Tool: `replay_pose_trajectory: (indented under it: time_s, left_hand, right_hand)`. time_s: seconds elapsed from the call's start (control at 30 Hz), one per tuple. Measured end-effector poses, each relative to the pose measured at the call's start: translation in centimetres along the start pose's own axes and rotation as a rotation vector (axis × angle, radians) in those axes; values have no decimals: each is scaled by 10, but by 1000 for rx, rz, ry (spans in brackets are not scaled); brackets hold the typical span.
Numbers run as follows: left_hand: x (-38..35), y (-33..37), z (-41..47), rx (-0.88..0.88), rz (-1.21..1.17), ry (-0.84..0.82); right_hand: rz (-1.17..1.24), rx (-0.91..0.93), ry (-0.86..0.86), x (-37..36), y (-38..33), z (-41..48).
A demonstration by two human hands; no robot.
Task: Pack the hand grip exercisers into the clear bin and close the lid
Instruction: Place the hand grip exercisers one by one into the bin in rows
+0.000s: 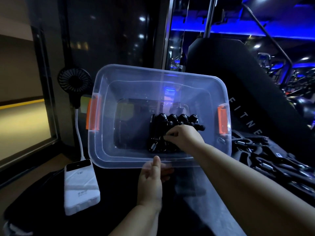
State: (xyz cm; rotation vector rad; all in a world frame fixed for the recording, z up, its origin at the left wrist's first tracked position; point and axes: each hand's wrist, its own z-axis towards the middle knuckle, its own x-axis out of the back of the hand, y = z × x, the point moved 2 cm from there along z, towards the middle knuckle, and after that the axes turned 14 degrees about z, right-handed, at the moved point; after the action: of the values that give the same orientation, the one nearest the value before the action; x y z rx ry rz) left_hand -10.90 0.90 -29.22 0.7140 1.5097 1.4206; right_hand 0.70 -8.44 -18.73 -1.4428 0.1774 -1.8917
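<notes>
The clear plastic bin (136, 160) has orange latches (222, 120) (one per end); black sprung grip exercisers (172, 132) inside; white power bank (81, 186) beside.

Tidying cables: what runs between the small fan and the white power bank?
A white cable runs from the fan down to the power bank; the head view shows it.
</notes>
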Motion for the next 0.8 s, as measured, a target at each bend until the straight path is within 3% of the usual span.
replay_pose_trajectory:
  time_s: [0.2,0.4,0.53,0.63,0.8]
  left_hand:
    - [-1,5,-1,-27,40,12]
    - [-2,7,-3,-66,67,8]
    - [-3,9,-4,-66,65,17]
    - [-4,10,-6,-66,55,21]
    - [-5,10,-6,-68,44,21]
  right_hand:
    - [110,13,244,27,18,-32]
    - [284,159,529,58,47,-79]
    - [398,73,624,76,84,-106]
    - [271,-34,648,92,117,-123]
    - [-159,-368,603,114,169,-153]
